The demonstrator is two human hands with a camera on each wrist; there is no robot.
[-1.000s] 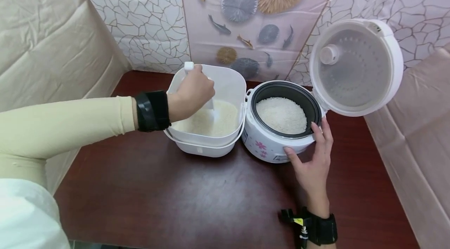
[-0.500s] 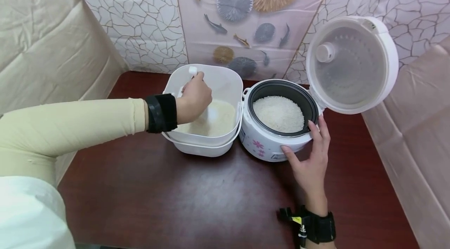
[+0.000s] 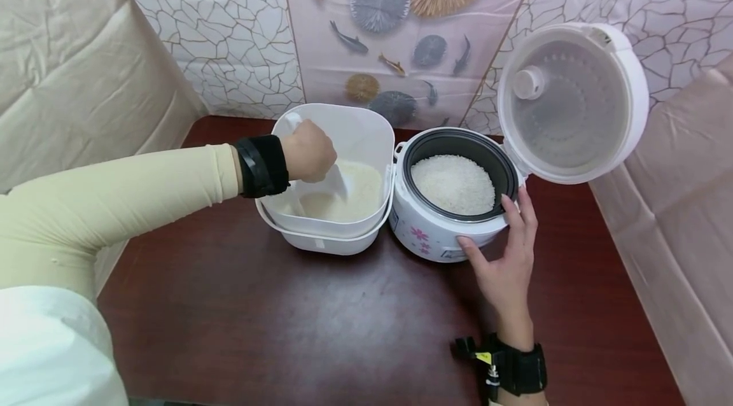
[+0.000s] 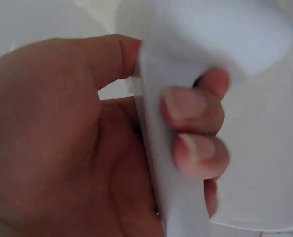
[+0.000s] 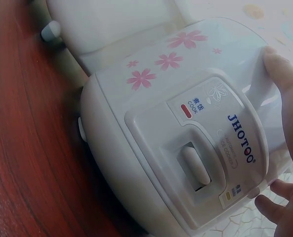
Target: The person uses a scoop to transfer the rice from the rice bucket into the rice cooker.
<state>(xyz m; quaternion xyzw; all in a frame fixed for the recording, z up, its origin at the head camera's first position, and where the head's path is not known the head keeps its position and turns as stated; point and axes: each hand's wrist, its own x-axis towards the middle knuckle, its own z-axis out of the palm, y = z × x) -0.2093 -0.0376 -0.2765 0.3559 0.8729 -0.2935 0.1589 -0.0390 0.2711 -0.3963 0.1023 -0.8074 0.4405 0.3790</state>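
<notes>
In the head view my left hand (image 3: 309, 150) holds a white scoop (image 3: 342, 184) inside the white rice bin (image 3: 366, 129). The left wrist view shows fingers curled round the scoop's handle (image 4: 161, 153). The scoop's blade dips towards the pale rice (image 3: 363, 193) at the bottom of the bin; how much it carries cannot be seen. My right hand (image 3: 506, 269) rests with spread fingers and thumb against the side of a white rice cooker (image 3: 424, 234). White rice (image 3: 453, 184) lies in the cooker's dark inner pot (image 3: 426, 148).
The cooker's lid (image 3: 572, 104) stands raised at the right, near the back wall. Bin and cooker sit side by side on a dark red-brown table (image 3: 321, 317). Patterned cloth (image 3: 240, 30) hangs behind, and beige cloth (image 3: 74, 43) closes off the left side.
My left hand has turned and shifted slightly left in the bin, tilting the scoop so that its blade shows more. My right hand stays against the cooker.
</notes>
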